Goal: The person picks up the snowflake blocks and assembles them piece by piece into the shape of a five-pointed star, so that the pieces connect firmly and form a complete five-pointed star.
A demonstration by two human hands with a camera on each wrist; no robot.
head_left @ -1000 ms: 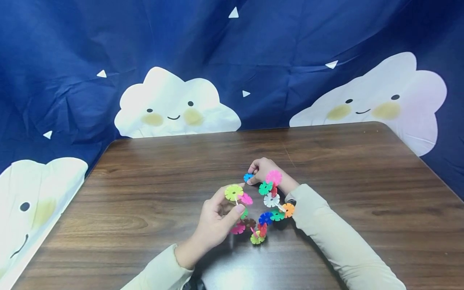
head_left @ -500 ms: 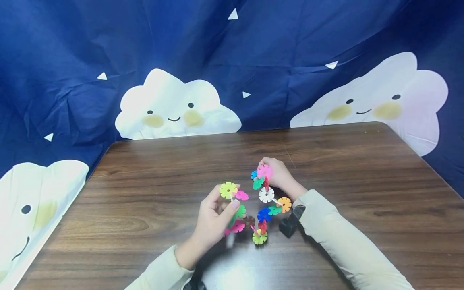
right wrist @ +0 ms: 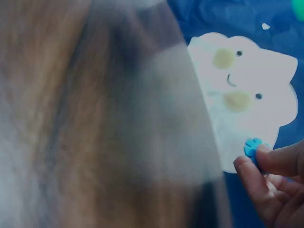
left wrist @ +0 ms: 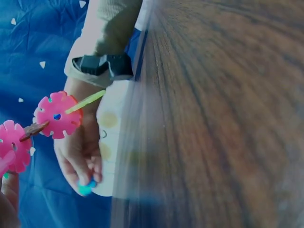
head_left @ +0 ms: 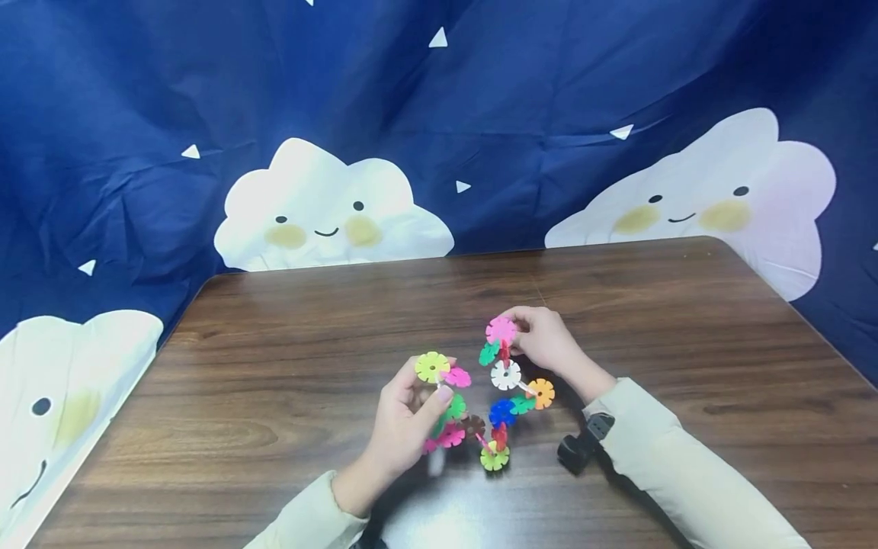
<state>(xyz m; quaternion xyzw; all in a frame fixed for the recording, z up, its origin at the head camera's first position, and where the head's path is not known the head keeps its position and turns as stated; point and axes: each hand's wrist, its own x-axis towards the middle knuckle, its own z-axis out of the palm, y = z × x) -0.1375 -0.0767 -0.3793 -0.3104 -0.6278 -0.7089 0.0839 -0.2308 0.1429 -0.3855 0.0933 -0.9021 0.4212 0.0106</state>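
My left hand (head_left: 401, 423) holds up a curved chain of colourful notched interlocking discs by its left end, around a yellow-green disc (head_left: 432, 367) and a pink disc. The chain curves down through a brown disc (head_left: 473, 425) and a lower yellow-green disc (head_left: 494, 457). It rises through a white disc (head_left: 506, 374) to a pink disc (head_left: 501, 331) at its right end. My right hand (head_left: 549, 337) is behind that end, pinching a loose blue disc (right wrist: 254, 146) between thumb and finger. Chain and hand hide this disc in the head view; the left wrist view shows it blue-green.
Below the hands lies a brown wood-grain table (head_left: 309, 328). A dark blue cloth (head_left: 507, 91) with smiling white clouds hangs beyond its far edge. A black wrist camera (head_left: 583, 446) juts from the right sleeve near the chain's right side.
My right hand, still holding the blue disc, has moved right and drawn back behind the chain's right end. The chain has shifted slightly left in the left hand's grip.
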